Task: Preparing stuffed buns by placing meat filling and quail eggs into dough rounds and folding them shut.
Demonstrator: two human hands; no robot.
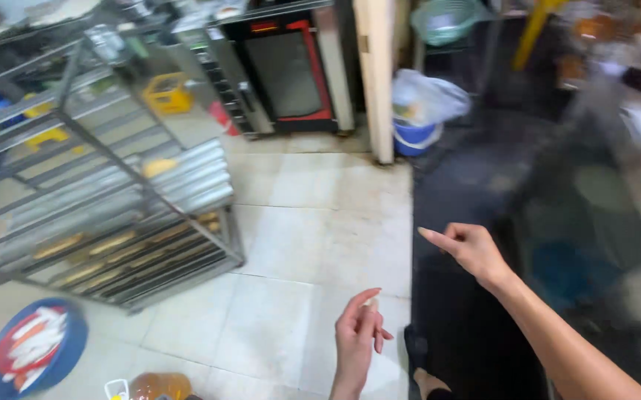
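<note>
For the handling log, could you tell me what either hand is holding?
Nothing: the left hand and right hand are both empty in mid-air above the tiled floor.

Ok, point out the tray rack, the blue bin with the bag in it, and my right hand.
tray rack (105, 215), head view, on a middle shelf rail.
blue bin (415, 139), head view, on its front wall.
right hand (471, 250), head view, on the back of the hand.

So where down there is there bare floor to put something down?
The pale tiled floor is open between the metal tray rack, the oven and the dark mat, and below the left hand. It is crowded at lower left, by the round blue lid and an amber bottle, and by the blue bucket. Both hands, the right hand too, are empty.
</note>
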